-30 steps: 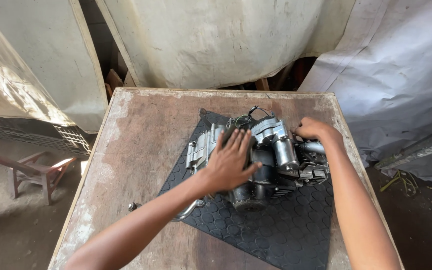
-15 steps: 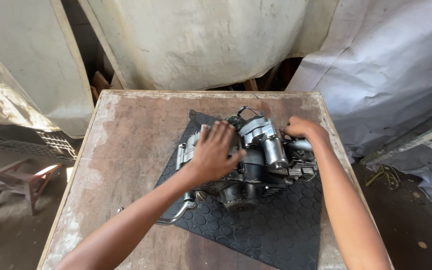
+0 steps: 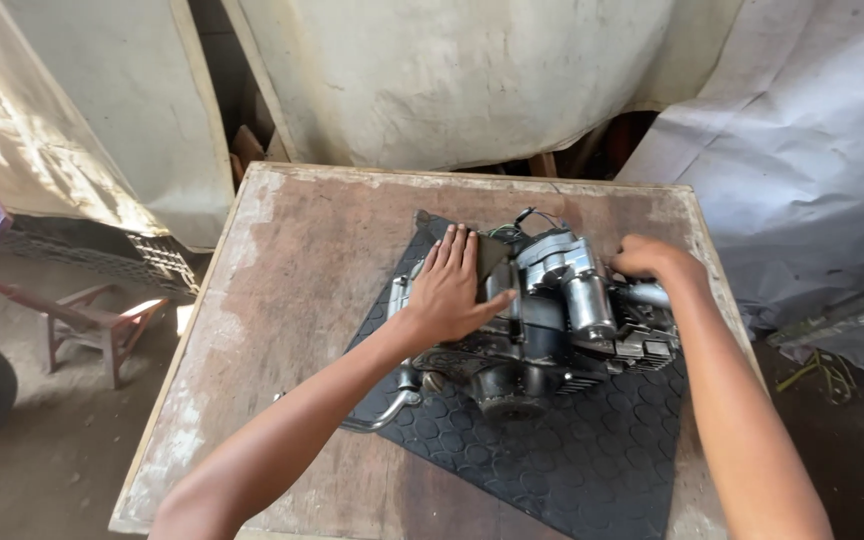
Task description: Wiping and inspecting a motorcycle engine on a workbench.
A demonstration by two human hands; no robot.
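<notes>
Since a moment ago your left hand (image 3: 452, 285) has slid, fingers spread flat, to the motorcycle engine's (image 3: 542, 315) left casing on the rubber mat (image 3: 592, 460), while your right hand (image 3: 652, 260) grips its far end; press evenly.

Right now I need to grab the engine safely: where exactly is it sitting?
In the head view the engine sits on the black rubber mat, right of the table's centre, between the left hand and right hand.

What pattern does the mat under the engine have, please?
The mat is black with raised hexagons, in the head view.
</notes>
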